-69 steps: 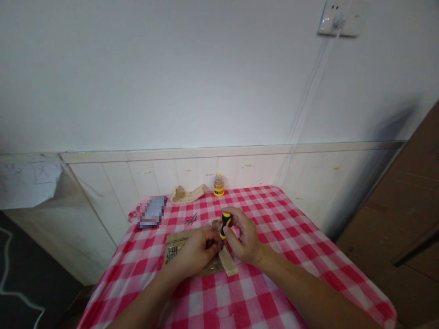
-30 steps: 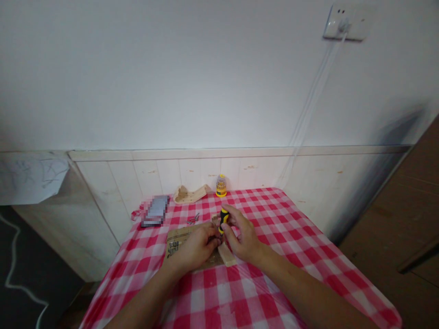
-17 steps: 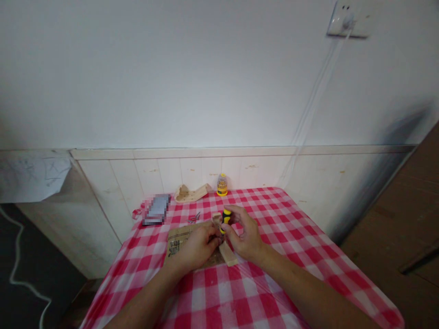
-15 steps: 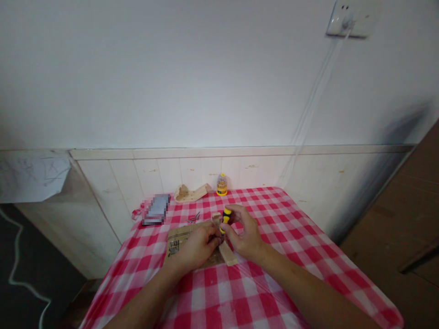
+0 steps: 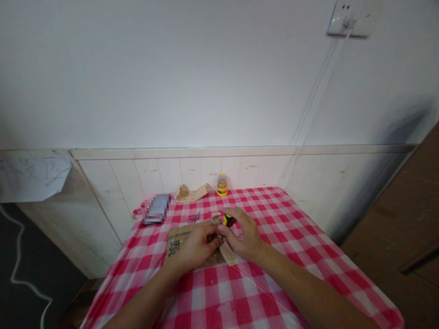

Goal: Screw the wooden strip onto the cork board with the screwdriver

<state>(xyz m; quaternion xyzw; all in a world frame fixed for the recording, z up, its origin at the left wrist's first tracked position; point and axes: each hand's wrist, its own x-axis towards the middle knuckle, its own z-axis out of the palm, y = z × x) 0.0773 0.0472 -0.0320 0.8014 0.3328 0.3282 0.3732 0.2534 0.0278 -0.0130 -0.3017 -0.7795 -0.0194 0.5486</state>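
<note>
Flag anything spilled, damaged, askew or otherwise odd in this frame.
Nothing looks spilled. The white wall panelling has small brownish marks, perhaps chipped paint. On the checked cloth, a few thin metal pieces lie loose at mixed angles behind the brown packet. A pixelated patch covers the dark flat device at left, hiding its details.

Dim, soft indoor light; wall (image 5: 206,105) brightest at centre, greyer toward corners. Blurry shadow (image 5: 406,125) far right; panel (image 5: 394,224) at right dark. Wide-angle stretch at edges. Outlet (image 5: 348,20) blurred, slab (image 5: 157,209) pixelated, driver (image 5: 227,220) soft.
</note>
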